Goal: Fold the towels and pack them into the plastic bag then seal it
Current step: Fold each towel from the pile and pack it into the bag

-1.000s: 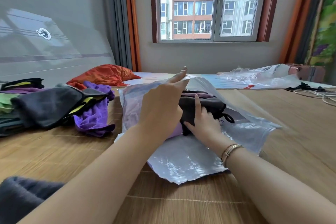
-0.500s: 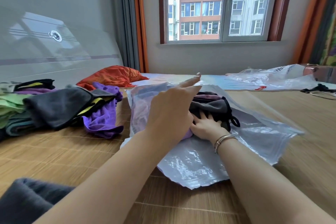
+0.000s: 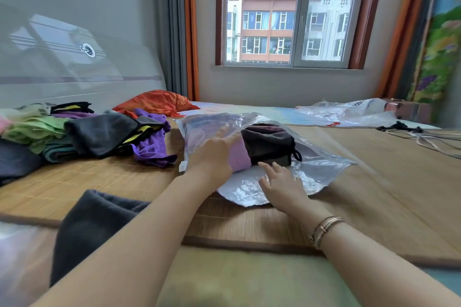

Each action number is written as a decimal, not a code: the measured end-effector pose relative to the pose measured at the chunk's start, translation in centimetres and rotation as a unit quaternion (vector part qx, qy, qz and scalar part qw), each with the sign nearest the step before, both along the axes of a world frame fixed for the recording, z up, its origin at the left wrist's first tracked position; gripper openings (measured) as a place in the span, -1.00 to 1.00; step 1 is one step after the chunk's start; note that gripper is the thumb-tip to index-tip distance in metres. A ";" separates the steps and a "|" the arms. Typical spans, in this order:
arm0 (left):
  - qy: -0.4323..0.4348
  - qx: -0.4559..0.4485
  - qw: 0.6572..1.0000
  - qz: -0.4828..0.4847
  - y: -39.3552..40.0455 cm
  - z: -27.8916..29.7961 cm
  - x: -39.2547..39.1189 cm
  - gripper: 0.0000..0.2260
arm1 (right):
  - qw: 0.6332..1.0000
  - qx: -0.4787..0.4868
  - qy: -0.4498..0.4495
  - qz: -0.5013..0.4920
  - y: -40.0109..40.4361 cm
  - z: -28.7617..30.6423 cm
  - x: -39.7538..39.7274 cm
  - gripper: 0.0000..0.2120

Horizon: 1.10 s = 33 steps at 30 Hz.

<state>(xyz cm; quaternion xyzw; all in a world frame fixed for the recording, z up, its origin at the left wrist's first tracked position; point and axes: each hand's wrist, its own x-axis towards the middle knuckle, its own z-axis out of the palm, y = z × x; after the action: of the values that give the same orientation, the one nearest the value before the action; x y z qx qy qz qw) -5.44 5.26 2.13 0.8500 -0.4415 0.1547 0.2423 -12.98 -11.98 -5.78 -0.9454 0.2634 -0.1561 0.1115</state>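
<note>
Under the left hand (image 3: 212, 154) fingers, flat on the plastic bag (image 3: 316, 169), the folded towels (image 3: 268, 144) are pinned inside, likely to stop shifting, while the right hand (image 3: 282, 182), fingers spread just short of them, steadies the mouth.

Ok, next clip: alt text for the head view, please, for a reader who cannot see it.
A person's left hand rests on a clear plastic bag holding folded dark and purple towels, while the right hand lies open on the bag's near flap. The bag sits on a bamboo mat; a pile of loose towels lies to the left.
</note>
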 end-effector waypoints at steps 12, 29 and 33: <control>0.069 -0.210 0.947 0.231 17.3 -5.2 0.2 -0.62 | 0.964 0.098 -0.159 0.190 17.1 1.2 -2.7 -0.87; 0.303 -0.208 0.884 0.288 22.1 -9.1 4.2 -0.55 | 0.980 0.015 -0.092 0.177 23.4 -0.2 6.2 -0.80; 0.338 -0.268 0.859 0.275 21.9 -8.6 4.4 -0.55 | 0.943 0.230 -0.180 0.157 22.5 0.9 7.5 -0.87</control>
<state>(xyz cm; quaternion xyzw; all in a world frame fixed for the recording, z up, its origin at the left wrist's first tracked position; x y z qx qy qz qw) -1.03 27.18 -6.44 0.8388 -0.0223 0.0307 0.5431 -5.48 10.50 -4.91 -0.8798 0.1156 -0.2392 0.3942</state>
